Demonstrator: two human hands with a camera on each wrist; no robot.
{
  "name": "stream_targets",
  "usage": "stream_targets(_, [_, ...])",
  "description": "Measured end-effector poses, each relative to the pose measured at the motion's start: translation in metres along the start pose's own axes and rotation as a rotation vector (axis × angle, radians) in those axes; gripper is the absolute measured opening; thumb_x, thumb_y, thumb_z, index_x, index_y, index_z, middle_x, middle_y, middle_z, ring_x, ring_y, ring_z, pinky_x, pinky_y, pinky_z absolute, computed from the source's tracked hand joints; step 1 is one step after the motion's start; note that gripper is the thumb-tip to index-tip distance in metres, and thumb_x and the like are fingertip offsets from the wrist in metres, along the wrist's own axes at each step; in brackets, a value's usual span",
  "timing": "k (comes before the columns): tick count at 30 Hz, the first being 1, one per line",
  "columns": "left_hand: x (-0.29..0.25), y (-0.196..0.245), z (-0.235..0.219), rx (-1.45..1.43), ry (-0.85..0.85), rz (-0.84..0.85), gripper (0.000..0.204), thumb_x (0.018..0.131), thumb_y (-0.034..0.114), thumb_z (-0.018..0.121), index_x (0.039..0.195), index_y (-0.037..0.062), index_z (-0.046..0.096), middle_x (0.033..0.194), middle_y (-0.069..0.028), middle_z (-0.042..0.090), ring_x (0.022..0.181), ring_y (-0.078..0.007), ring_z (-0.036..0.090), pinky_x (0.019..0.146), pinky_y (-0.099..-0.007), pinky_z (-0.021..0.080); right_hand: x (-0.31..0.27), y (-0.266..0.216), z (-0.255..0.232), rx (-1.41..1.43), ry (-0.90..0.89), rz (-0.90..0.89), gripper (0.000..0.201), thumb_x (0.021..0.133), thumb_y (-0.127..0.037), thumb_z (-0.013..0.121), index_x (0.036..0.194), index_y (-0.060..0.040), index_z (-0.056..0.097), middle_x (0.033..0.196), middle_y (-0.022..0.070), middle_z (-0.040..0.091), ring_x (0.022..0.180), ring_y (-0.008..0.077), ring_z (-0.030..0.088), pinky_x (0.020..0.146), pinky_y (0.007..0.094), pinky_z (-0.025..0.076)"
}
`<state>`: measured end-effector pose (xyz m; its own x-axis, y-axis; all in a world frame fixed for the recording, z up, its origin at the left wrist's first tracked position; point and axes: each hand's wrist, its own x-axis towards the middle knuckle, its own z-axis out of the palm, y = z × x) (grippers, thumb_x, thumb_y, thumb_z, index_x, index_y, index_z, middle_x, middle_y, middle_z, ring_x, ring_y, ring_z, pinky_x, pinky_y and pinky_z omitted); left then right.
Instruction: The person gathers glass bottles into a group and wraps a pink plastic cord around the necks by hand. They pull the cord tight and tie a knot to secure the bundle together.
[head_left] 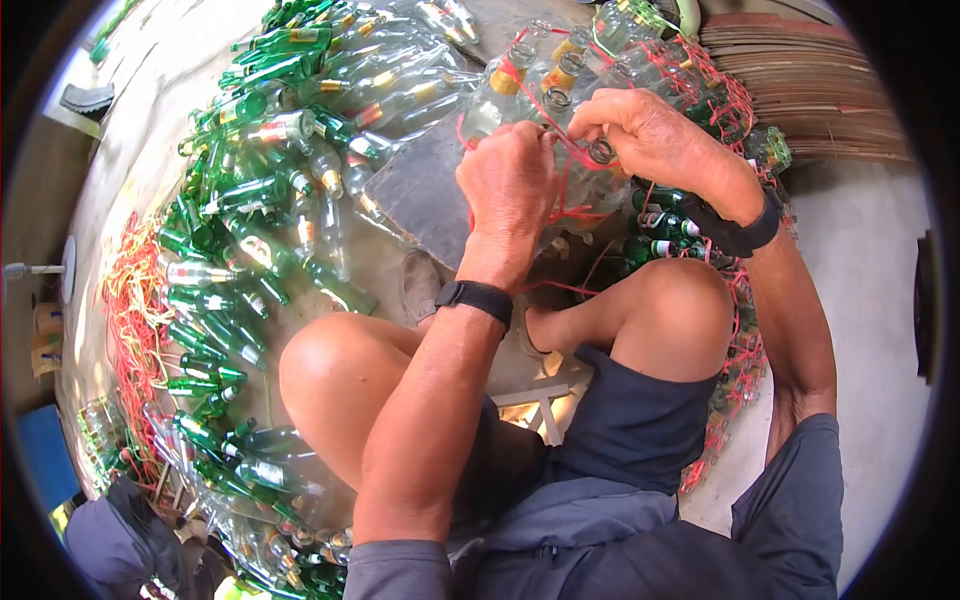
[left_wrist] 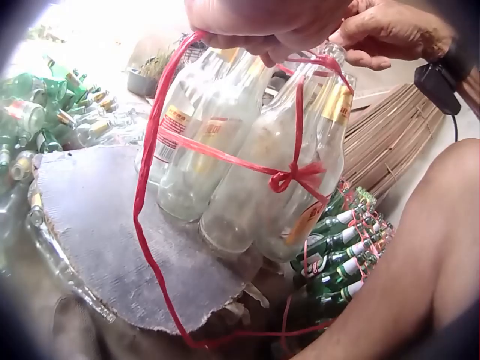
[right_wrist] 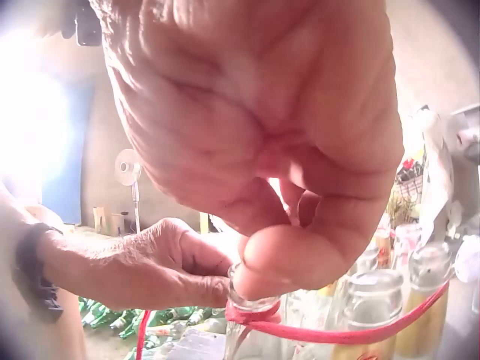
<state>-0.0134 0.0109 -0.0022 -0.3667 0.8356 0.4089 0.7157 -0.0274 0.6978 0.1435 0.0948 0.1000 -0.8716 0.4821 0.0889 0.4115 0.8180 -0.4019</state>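
Note:
A bundle of clear glass bottles (left_wrist: 232, 180), bound with red plastic string (left_wrist: 217, 154) and a bow on its side, stands on a grey board (left_wrist: 97, 217). Above the bottle necks, my left hand (head_left: 508, 185) grips the string, whose long loose length hangs down past the board. Beside it my right hand (head_left: 650, 135) bends over a bottle mouth (head_left: 601, 152) with curled fingers pinching at the string. In the right wrist view, red string circles that neck, and the thumb (right_wrist: 292, 262) lies over its rim. My right palm hides part of the pinch.
Green and clear bottles (head_left: 250, 190) lie heaped on the left. Loose red and orange string (head_left: 135, 320) is piled beyond them. Tied green bottles (left_wrist: 337, 255) stand right of the board, near stacked brown strips (head_left: 810, 85). My bare knees flank the work from below.

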Motion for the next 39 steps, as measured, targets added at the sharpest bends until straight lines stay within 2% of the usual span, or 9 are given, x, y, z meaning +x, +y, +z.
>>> stream_targets(1, [0.000,0.000,0.001,0.010,0.005,-0.017,0.025,0.090,0.032,0.072,0.082,0.0081,0.077,0.075,-0.0184,0.070,0.073,-0.0425,0.069,0.065,-0.0510,0.055,0.002,-0.001,0.000,0.003,-0.004,-0.003,0.032,0.085,0.007,0.051,0.107,-0.0028,0.071,0.094,0.0177,0.071,0.078,0.0339,0.070,0.071,0.0428,0.055])
stream_targets(3, [0.000,0.001,0.003,0.010,0.006,-0.041,0.027,0.090,0.033,0.072,0.080,0.0074,0.076,0.073,-0.0194,0.069,0.072,-0.0428,0.069,0.064,-0.0515,0.054,0.003,-0.007,-0.004,0.291,-0.144,0.361,0.040,0.083,0.009,0.045,0.112,-0.0027,0.071,0.096,0.0124,0.069,0.060,0.0197,0.066,0.054,0.0346,0.052])
stream_targets(6, [-0.003,0.004,0.006,0.012,0.012,-0.084,0.032,0.090,0.035,0.071,0.077,0.0064,0.074,0.070,-0.0208,0.068,0.071,-0.0436,0.069,0.063,-0.0522,0.054,0.004,-0.011,-0.008,0.382,-0.180,0.447,0.044,0.082,0.009,0.041,0.113,-0.0017,0.071,0.101,0.0094,0.066,0.052,0.0104,0.060,0.043,0.0264,0.045])
stream_targets(13, [-0.004,0.006,0.008,0.027,0.003,-0.151,0.039,0.092,0.040,0.069,0.072,0.0054,0.072,0.069,-0.0212,0.067,0.071,-0.0451,0.067,0.063,-0.0543,0.052,0.005,-0.011,-0.012,0.517,-0.257,0.521,0.049,0.079,0.010,0.042,0.117,-0.0015,0.070,0.098,0.0054,0.066,0.053,0.0079,0.058,0.040,0.0232,0.044])
stream_targets(19, [-0.005,0.007,0.008,0.008,-0.001,-0.166,0.038,0.093,0.039,0.069,0.074,0.0058,0.072,0.070,-0.0213,0.067,0.072,-0.0452,0.067,0.064,-0.0552,0.052,0.013,-0.010,-0.016,0.273,-0.404,0.490,0.047,0.081,0.011,0.047,0.120,-0.0015,0.069,0.091,0.0072,0.064,0.056,0.0153,0.062,0.044,0.0291,0.049])
stream_targets(22, [-0.005,0.008,0.012,0.019,0.039,-0.141,0.034,0.091,0.036,0.072,0.075,0.0062,0.070,0.070,-0.0200,0.068,0.069,-0.0429,0.069,0.060,-0.0544,0.052,0.012,-0.009,-0.017,-0.044,-0.422,0.375,0.037,0.083,0.009,0.059,0.116,-0.0032,0.069,0.093,0.0129,0.065,0.069,0.0279,0.068,0.056,0.0386,0.054])
stream_targets(24, [-0.004,0.009,0.012,-0.002,0.031,-0.147,0.033,0.091,0.035,0.072,0.076,0.0062,0.070,0.070,-0.0200,0.068,0.069,-0.0431,0.069,0.060,-0.0546,0.052,0.008,-0.008,-0.017,-0.338,-0.286,-0.070,0.028,0.083,0.003,0.067,0.110,-0.0035,0.067,0.100,0.0177,0.065,0.086,0.0396,0.068,0.071,0.0469,0.054])
stream_targets(27, [-0.006,0.014,0.009,-0.064,-0.004,-0.179,0.034,0.093,0.035,0.070,0.077,0.0051,0.071,0.073,-0.0211,0.068,0.073,-0.0446,0.068,0.065,-0.0548,0.052,0.007,-0.022,-0.025,-0.450,-0.269,-0.021,0.023,0.083,0.001,0.065,0.106,-0.0037,0.065,0.100,0.0192,0.063,0.094,0.0435,0.065,0.077,0.0504,0.052])
stream_targets(39, [-0.004,0.021,0.007,-0.290,-0.138,-0.229,0.030,0.097,0.032,0.065,0.095,0.0038,0.076,0.083,-0.0225,0.071,0.084,-0.0453,0.069,0.074,-0.0520,0.054,0.007,-0.012,-0.040,-0.564,-0.186,0.005,0.011,0.087,-0.014,0.064,0.087,-0.0029,0.066,0.086,0.0191,0.067,0.093,0.0407,0.067,0.078,0.0523,0.052])
